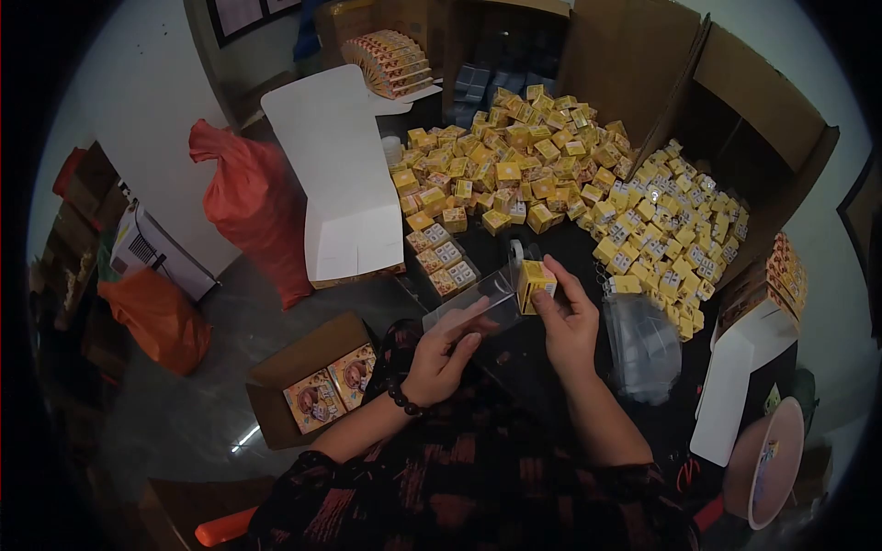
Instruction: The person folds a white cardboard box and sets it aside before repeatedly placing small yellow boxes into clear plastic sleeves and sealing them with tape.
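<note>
Dark tabletop (551, 243) heaped with yellow cartons. Right hand (571, 317) pinching small yellow box (534, 281) at open right end of clear sleeve (478, 308), gripped by left hand (443, 354); sleeve axis left-right.

Dim indoor light, fisheye warp, black vignette at corners.

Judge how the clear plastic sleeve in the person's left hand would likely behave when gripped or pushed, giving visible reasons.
The clear plastic sleeve looks thin and see-through, so it probably flexes under a squeeze. It seems light: the left hand holds it by fingertips alone. Its glossy surface may be slippery, while the right hand feeds in a small yellow box.
</note>
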{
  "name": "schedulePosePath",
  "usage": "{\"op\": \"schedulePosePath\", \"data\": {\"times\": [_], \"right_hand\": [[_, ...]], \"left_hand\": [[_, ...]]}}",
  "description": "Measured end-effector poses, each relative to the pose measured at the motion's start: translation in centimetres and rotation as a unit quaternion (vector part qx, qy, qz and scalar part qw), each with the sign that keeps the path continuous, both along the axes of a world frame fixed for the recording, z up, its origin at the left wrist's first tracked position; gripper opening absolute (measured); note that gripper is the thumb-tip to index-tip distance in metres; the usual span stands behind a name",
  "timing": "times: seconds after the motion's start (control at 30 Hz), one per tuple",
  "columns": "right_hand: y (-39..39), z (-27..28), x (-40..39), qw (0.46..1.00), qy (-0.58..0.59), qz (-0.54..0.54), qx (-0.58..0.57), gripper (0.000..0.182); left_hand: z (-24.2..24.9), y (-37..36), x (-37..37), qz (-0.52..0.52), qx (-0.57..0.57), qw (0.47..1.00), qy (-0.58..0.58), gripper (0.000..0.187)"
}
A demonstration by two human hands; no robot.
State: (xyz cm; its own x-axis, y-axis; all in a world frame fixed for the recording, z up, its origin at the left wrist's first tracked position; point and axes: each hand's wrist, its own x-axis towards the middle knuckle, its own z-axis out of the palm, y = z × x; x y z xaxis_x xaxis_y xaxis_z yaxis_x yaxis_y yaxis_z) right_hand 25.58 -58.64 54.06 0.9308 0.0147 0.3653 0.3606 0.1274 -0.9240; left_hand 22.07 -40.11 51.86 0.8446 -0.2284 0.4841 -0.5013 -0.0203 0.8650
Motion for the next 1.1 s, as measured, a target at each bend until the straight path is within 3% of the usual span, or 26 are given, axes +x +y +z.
{"op": "schedulePosePath", "data": {"times": [0.1,0.17,0.27,0.5,0.8,0.9,0.97,1.0,1.03,1.07,1.1], "right_hand": [[0.0,-0.5,0.1,0.998,0.036,-0.03,0.046,0.043],[-0.1,0.2,-0.8,0.996,-0.004,-0.012,-0.088,0.041],[-0.3,0.3,-1.0,0.999,0.023,0.001,-0.026,0.04],[0.5,-0.4,-1.2,0.993,-0.054,-0.076,-0.068,0.037],[0.0,0.3,-1.1,0.988,-0.071,-0.042,-0.13,0.036],[0.3,-0.2,-1.4,0.988,-0.092,0.017,-0.125,0.035],[0.6,-0.7,-1.9,0.931,-0.167,-0.091,-0.313,0.045],[1.2,-1.1,-2.1,0.93,-0.167,-0.096,-0.313,0.045],[2.1,-1.7,-2.3,0.991,-0.084,-0.044,-0.093,0.049],[2.6,-2.2,-2.3,0.991,0.002,0.008,0.134,0.053],[2.2,-2.5,-2.2,0.991,-0.002,-0.008,0.134,0.053]], "left_hand": [[-0.2,-0.4,0.1,0.01,0.016,1.0,-0.004,0.042],[-0.2,-0.5,0.0,0.008,0.013,1.0,0.002,0.042],[0.5,-0.5,0.0,-0.006,0.031,0.999,0.0,0.042],[0.8,-0.3,-0.1,-0.009,0.045,0.999,-0.009,0.041],[1.2,-0.2,0.2,-0.013,0.071,0.996,-0.042,0.042],[1.0,-0.2,0.2,-0.007,0.082,0.994,-0.067,0.045],[0.5,-0.3,0.3,-0.007,0.064,0.995,-0.07,0.045],[0.3,-0.5,0.3,-0.007,0.046,0.996,-0.074,0.045],[0.3,-0.6,0.3,-0.015,0.047,0.996,-0.076,0.045],[0.2,-0.9,0.3,-0.042,0.026,0.998,-0.033,0.046],[0.2,-1.4,0.2,-0.073,0.004,0.997,0.01,0.048]]}}
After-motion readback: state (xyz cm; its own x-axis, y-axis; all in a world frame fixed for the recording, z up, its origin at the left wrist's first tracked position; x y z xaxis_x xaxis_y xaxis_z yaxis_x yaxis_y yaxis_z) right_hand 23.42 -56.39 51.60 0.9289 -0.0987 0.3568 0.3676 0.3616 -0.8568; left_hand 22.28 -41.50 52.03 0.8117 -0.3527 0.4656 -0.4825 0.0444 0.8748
